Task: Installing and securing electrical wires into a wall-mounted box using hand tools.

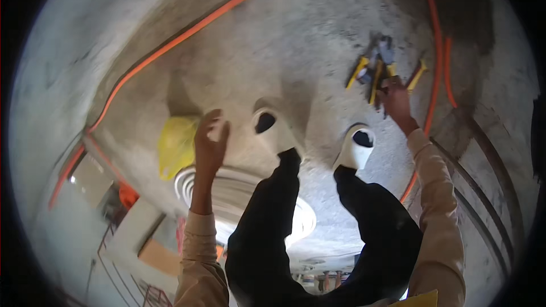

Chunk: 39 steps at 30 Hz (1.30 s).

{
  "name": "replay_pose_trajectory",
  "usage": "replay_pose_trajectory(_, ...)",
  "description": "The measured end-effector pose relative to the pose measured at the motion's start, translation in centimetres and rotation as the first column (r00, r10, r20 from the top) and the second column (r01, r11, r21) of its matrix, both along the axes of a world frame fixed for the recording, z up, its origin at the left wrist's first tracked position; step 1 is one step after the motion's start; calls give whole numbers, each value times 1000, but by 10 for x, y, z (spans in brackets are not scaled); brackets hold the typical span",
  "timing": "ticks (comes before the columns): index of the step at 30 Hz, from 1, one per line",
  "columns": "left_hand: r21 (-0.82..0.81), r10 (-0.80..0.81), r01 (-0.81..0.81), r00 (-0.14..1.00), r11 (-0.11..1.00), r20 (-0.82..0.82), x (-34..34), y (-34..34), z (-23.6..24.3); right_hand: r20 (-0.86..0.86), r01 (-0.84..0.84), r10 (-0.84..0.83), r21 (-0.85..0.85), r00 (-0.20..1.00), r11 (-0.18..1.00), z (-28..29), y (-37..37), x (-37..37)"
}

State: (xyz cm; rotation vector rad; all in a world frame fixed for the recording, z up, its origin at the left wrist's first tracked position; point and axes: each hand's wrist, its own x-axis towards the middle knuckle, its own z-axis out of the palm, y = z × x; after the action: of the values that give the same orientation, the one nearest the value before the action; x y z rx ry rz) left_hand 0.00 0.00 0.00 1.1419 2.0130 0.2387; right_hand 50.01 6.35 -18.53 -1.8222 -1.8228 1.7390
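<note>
My right hand (396,102) reaches down into a loose group of tools on the concrete floor, at the far right. Its fingers touch or nearly touch a dark tool with a yellow handle (376,79); blur hides whether they grip it. Beside it lie another yellow-handled tool (356,73), a yellow piece (418,75) to the right and a bluish-grey item (385,50) behind. Above the floor at left hangs my left hand (210,145), empty, thumb and fingers curved apart. Just left of it is a yellow plastic bag (175,146).
A coil of white pipe (304,216) lies at left, partly behind my leg. Orange conduit (193,29) runs along the far left wall base, more orange conduit (437,51) at right. Dark pipes (483,196) follow the right wall. My white shoes (357,146) stand between.
</note>
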Motion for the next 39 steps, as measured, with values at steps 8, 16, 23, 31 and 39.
replay_pose_trajectory(8,440,-533,433,837,786,128,255,62,-185,-20,-93,119,496,993,864,-8,-4,26)
replay_pose_trajectory(16,331,-633,554,744,764,215,297,81,-204,-116,-43,100,421,988,906,5,0,27)
replay_pose_trajectory(23,424,-536,415,814,805,222,283,77,-190,-216,169,-109,283,970,944,7,-1,43)
replay_pose_trajectory(31,474,-335,228,929,850,154,170,62,-185,-363,386,-347,39,865,922,55,24,-9)
replay_pose_trajectory(39,-364,350,-250,-99,897,932,201,28,-179,-605,438,-367,-34,706,898,39,-2,-72)
